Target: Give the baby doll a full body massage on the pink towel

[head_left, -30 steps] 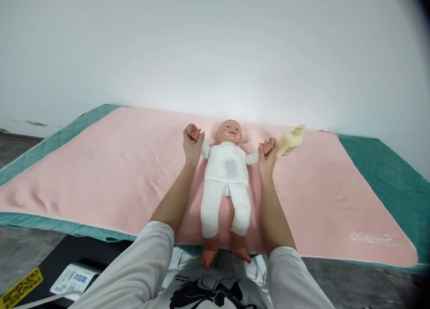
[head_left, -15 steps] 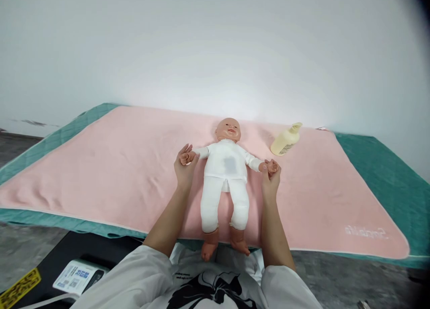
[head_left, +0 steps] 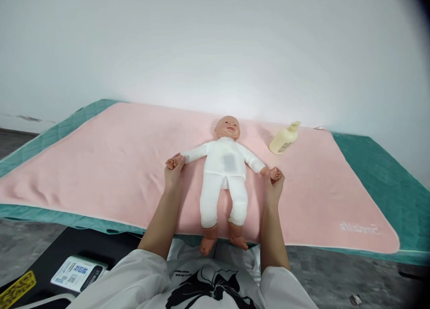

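Observation:
A baby doll (head_left: 224, 156) in a white cloth body lies on its back, head away from me, its arms stretched out sideways. My left hand (head_left: 174, 172) is closed round the doll's hand on the left side, thumb near the wrist. On the right side, my right hand (head_left: 274, 183) grips the doll's other hand in the same way, with the small fingers showing above mine. The doll's bare feet reach the near edge of the bed. Past my right hand stands a pale yellow pump bottle (head_left: 284, 139), looking tilted in this view.
Under the doll a pink mat (head_left: 134, 165) covers most of a green padded sheet (head_left: 386, 165). A white wall (head_left: 215, 45) rises behind. At the lower left, a black surface (head_left: 110, 246) carries a white box-like device (head_left: 77, 272) and a yellow patterned strip (head_left: 18, 289).
Both doll arms are straighter and spread wider. My left hand has moved outward to the left with the doll's hand, and my right hand slightly outward and down. The view has shifted slightly.

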`<move>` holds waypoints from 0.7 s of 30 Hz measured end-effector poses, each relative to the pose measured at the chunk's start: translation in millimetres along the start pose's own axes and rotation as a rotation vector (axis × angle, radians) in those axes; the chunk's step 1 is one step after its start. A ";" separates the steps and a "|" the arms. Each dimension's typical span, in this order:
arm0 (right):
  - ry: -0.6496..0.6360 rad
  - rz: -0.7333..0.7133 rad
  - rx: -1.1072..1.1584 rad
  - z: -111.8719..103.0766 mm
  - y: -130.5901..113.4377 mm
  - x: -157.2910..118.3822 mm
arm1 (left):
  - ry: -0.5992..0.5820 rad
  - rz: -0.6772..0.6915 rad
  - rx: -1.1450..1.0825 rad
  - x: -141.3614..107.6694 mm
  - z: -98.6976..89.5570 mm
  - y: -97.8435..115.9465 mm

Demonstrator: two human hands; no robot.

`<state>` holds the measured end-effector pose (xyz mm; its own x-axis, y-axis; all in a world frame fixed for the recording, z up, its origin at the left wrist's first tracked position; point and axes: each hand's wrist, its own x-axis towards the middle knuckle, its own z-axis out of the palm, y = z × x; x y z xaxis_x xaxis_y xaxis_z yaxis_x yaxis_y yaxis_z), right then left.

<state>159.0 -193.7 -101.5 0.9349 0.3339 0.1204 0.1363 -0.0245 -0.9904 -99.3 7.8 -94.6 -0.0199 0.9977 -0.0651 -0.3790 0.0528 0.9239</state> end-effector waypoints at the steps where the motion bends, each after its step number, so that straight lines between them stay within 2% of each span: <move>1: 0.012 0.001 0.001 -0.1 -0.7 0.2 | 0.011 -0.021 -0.033 1.8 -1.1 -0.2; 9: 0.083 0.051 0.033 -3.0 11.1 7.2 | 0.123 -0.065 -0.140 1.8 -1.9 4.2; 17: 0.130 0.109 0.165 -2.3 12.0 11.4 | 0.205 -0.140 -0.284 4.9 0.0 6.9; 21: 0.171 0.091 0.232 -3.2 17.8 17.0 | 0.240 -0.169 -0.342 4.6 3.0 11.6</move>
<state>178.3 -191.5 -116.8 0.9842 0.1758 0.0207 -0.0106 0.1754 -0.9844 -101.0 13.1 -83.1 -0.1305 0.9359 -0.3272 -0.6783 0.1565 0.7180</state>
